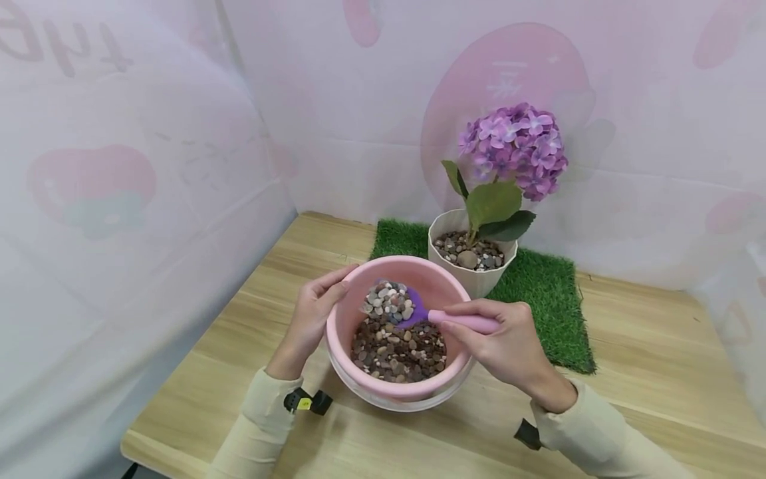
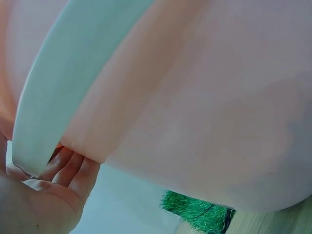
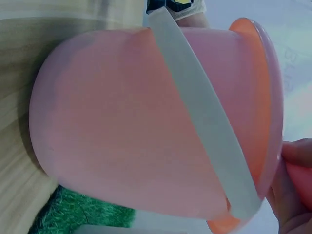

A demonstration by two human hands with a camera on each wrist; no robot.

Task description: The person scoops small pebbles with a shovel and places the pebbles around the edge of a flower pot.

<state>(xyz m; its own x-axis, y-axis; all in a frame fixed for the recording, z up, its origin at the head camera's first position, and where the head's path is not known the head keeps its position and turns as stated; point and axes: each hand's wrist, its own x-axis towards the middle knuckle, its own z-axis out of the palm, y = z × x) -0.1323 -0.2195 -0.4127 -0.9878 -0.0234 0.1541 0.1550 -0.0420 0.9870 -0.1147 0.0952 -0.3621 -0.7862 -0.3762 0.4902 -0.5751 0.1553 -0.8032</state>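
A pink bucket (image 1: 401,388) with a white carrying handle (image 3: 204,114) stands upright on the table, partly filled with brown and grey pebbles (image 1: 401,352). My left hand (image 1: 311,309) grips its rim on the left side, thumb over the top and fingers against the outside; the left wrist view shows those fingers (image 2: 83,178) near the white handle. In my right hand (image 1: 509,342) is a toy shovel (image 1: 417,309) with a purple blade and pink handle, pinched between thumb and fingers. Lighter pebbles (image 1: 389,299) heap on the blade, inside the bucket's mouth.
Behind the bucket, a white faceted pot (image 1: 479,283) holds pebbles and a purple hydrangea (image 1: 517,146). The pot stands on a green turf mat (image 1: 556,313). Printed white cloth (image 1: 335,133) hangs behind and left of the wooden table (image 1: 239,346).
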